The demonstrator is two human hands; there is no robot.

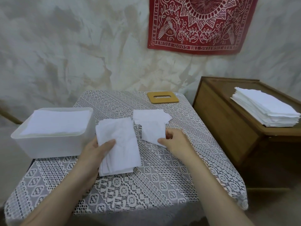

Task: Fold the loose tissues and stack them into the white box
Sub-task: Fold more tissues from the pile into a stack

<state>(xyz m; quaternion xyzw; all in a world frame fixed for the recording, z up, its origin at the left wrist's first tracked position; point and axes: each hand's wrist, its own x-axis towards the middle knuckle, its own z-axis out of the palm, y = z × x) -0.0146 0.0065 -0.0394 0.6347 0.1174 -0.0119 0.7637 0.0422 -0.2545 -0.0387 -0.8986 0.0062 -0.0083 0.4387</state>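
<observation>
Near centre of lace-covered table (pixel 146 185): left hand (pixel 95 152), thumb and fingers clasping folded white paper tissue bundle (pixel 122 149); just right, right hand (pixel 175 141), fingertips pinching loose crumpled white tissue (pixel 152 126); at left edge, rectangular white plastic box (pixel 48 144), tissue-filled; at far edge, flat slotted wooden lid (pixel 162 98).

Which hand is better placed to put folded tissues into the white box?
Left, probably. The left hand grips the folded tissues right beside the white box; the right hand pinches a loose tissue farther away.

white box (pixel 53 144), lace cloth (pixel 162 176) — red bandana (pixel 200 25)
</observation>
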